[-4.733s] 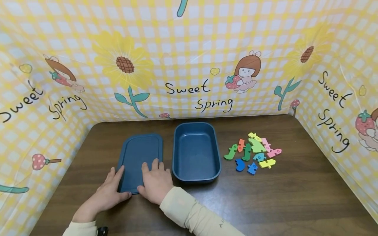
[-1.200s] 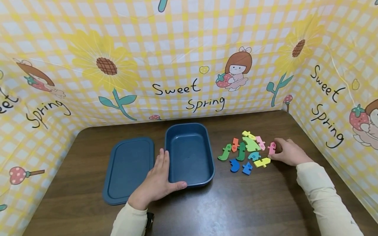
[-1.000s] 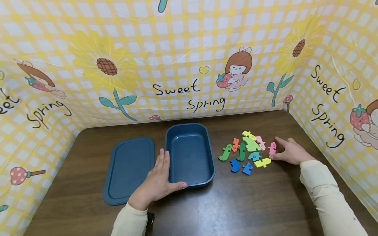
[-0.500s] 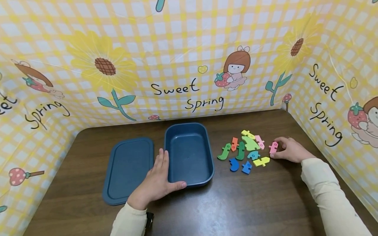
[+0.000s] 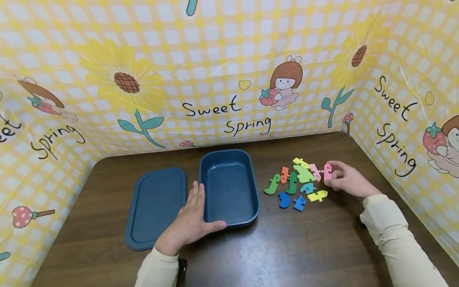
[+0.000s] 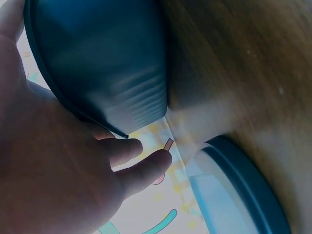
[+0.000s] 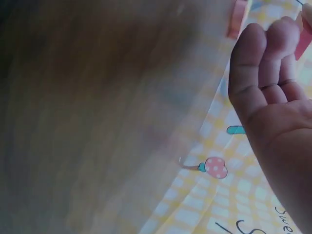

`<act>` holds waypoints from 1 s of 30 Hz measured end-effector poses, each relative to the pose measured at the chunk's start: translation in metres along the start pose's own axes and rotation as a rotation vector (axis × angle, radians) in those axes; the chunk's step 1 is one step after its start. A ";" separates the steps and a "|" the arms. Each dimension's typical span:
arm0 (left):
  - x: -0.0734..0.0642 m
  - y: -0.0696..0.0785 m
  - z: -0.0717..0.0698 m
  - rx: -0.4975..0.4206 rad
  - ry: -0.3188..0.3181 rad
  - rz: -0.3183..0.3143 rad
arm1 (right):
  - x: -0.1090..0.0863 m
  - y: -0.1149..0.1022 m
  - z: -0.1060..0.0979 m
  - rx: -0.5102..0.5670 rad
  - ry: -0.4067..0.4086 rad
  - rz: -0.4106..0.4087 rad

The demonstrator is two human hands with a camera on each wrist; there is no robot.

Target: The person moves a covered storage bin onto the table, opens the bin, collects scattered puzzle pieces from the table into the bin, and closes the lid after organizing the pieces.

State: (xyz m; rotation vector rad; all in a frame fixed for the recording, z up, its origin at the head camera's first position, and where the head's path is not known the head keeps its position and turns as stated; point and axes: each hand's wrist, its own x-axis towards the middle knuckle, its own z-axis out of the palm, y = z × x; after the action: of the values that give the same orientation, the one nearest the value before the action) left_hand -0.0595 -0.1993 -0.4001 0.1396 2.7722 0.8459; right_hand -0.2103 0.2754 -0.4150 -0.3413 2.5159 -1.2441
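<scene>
My right hand point(image 5: 346, 178) pinches a pink puzzle piece point(image 5: 327, 172) between thumb and fingers, at the right side of a cluster of pieces. The piece is held tilted up, close to a light pink puzzle piece point(image 5: 315, 172). In the right wrist view a bit of the held pink piece point(image 7: 304, 34) shows past the curled fingers. My left hand point(image 5: 188, 223) rests against the near left corner of a dark blue box point(image 5: 229, 223), fingers straight along its left side and thumb along the front rim. The left wrist view shows the box wall point(image 6: 112, 63) beside the palm.
Left of the box lies its blue lid point(image 5: 157, 207), flat on the brown table point(image 5: 279, 251). Several coloured puzzle pieces, among them green point(image 5: 292, 183), blue point(image 5: 284, 200) and yellow point(image 5: 317, 196), lie right of the box. Checked cloth point(image 5: 215, 63) walls the table's back and sides.
Both hands were at the lid at first; the left moved to the box, the right to the puzzle pieces. Lately my right hand has raised and tilted the pink piece, shifting slightly left.
</scene>
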 end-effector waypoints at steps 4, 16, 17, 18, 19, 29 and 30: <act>-0.001 0.000 -0.001 -0.010 0.001 -0.002 | 0.002 -0.006 0.005 0.044 -0.009 -0.012; -0.004 0.000 -0.001 -0.013 0.009 -0.003 | 0.005 -0.032 0.020 0.130 -0.060 -0.092; -0.004 0.000 -0.001 -0.013 0.009 -0.003 | 0.005 -0.035 0.022 0.137 -0.066 -0.107; -0.004 0.000 -0.001 -0.013 0.010 -0.002 | 0.006 -0.038 0.023 0.139 -0.071 -0.123; -0.004 0.000 -0.001 -0.014 0.009 -0.002 | 0.007 -0.041 0.025 0.139 -0.077 -0.138; -0.006 0.003 -0.002 -0.026 0.007 -0.019 | 0.016 -0.072 0.044 0.070 -0.106 -0.202; -0.006 0.004 -0.002 -0.028 0.006 -0.022 | 0.017 -0.075 0.046 0.060 -0.107 -0.210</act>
State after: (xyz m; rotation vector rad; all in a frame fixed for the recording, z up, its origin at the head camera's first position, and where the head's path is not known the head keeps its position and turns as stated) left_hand -0.0544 -0.1983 -0.3952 0.1016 2.7606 0.8810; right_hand -0.2029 0.1916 -0.3837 -0.6541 2.3947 -1.3364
